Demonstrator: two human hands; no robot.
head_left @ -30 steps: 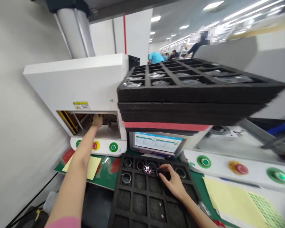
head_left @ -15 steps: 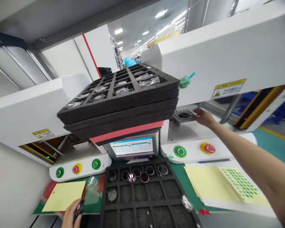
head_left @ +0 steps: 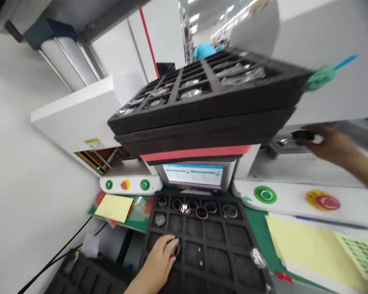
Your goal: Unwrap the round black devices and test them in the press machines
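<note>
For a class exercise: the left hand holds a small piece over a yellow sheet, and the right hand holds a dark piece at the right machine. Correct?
Wrong about the left hand: the head view shows it holding the small piece at the tray below the screen. The right hand does hold the dark piece at the right machine.

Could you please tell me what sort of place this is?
Probably a factory assembly floor: a black foam tray holds round watch-like pieces, white machines carry green and red buttons, and ceiling lights run into the distance.
</note>
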